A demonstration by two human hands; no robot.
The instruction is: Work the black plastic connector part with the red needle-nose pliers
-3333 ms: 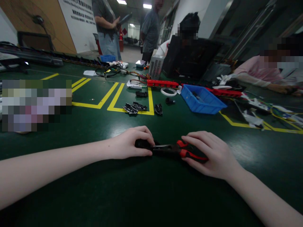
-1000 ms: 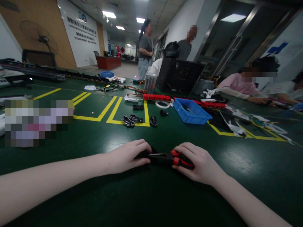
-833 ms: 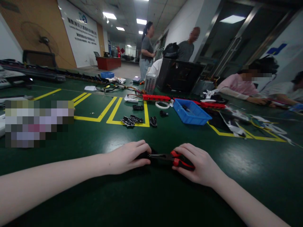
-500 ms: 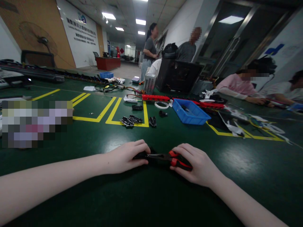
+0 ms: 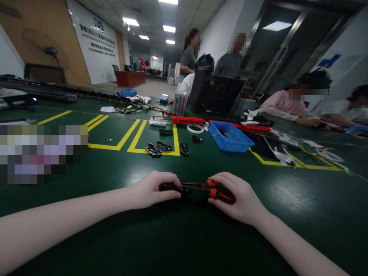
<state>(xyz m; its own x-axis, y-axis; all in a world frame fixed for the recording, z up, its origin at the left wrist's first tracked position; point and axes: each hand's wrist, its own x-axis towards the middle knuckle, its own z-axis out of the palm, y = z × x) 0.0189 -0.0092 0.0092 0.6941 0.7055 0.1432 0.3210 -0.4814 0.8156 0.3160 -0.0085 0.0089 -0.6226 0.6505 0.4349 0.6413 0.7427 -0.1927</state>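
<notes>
My right hand is closed round the red and black handles of long-nose pliers, whose jaws point left. My left hand grips a small black part between thumb and fingers. The plier tips reach that part beside my left fingertips; whether they clamp it I cannot tell. Ahead on the green table lie several black plastic pieces, in and beside a yellow-taped frame. Another black piece rests farther back in the same frame.
A blue bin with something dark inside stands ahead to the right. Near it are a white ring, a small black object and a red strip. A black computer case stands behind. Other people sit and stand beyond the table.
The pliers have tilted slightly, and more of the black part shows at their tips. Both hands stay in nearly the same place. A standing person in the background has shifted right.
</notes>
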